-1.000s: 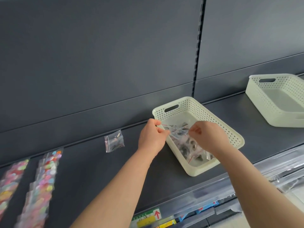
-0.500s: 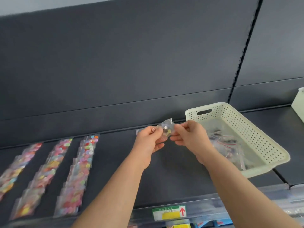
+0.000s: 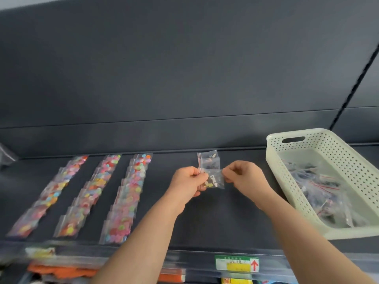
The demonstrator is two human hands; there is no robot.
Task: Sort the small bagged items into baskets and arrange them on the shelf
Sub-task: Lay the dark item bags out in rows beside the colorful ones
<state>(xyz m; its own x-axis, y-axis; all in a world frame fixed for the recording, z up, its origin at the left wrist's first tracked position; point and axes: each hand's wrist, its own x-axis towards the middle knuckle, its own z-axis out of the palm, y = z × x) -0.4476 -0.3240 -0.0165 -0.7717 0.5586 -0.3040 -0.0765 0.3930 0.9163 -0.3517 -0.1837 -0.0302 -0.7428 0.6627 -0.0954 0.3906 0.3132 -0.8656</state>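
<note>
Dark grey shelf [image 3: 225, 220], and a small clear bag [image 3: 215, 181] held between both my hands.

My left hand [image 3: 187, 184] pinches the bag's left edge and my right hand [image 3: 245, 177] pinches its right edge, fingers curled tight on the plastic. The bag hangs over the middle of the shelf with small pale pieces inside. Just behind it a second clear bag [image 3: 208, 160] lies near the back panel. To my right a white perforated basket [image 3: 287, 181] sits on the shelf with a heap of clear bags [image 3: 320, 187] in it. To my left, three rows of colourful bags [image 3: 127, 193] run front to back. A green and yellow label [image 3: 235, 263] with a red arrow sits on the front rail.
</note>
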